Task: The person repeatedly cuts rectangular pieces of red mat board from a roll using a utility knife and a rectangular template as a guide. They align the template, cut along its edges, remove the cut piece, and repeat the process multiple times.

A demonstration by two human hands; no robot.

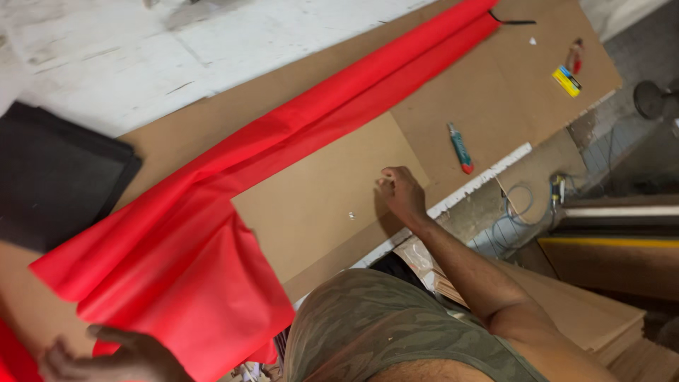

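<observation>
Long red cloth [233, 191] stretched across a brown board table [495, 92], long axis running from the lower left corner up to the upper right, narrow and folded at the far end, wide and rumpled at the near one. Left hand [117, 357] at the bottom edge, fingers curled and touching the loose near end of the cloth; whether actually pinching it, cannot tell, since the palm is partly out of view. Right hand [399, 191] resting on a lighter cardboard sheet [318, 198], fingers bunched close together, nothing visibly held, lying just beside the lower edge of the cloth but apart from it. Cloth up and to the left of that right hand; left hand clearly the nearer of the two. Small utility knife [460, 147] well to the right of the right hand, on the bare board. Stack of black sheets [56, 170] at the far left, beyond the cloth. Small yellow box [566, 80] near the far right edge.
</observation>
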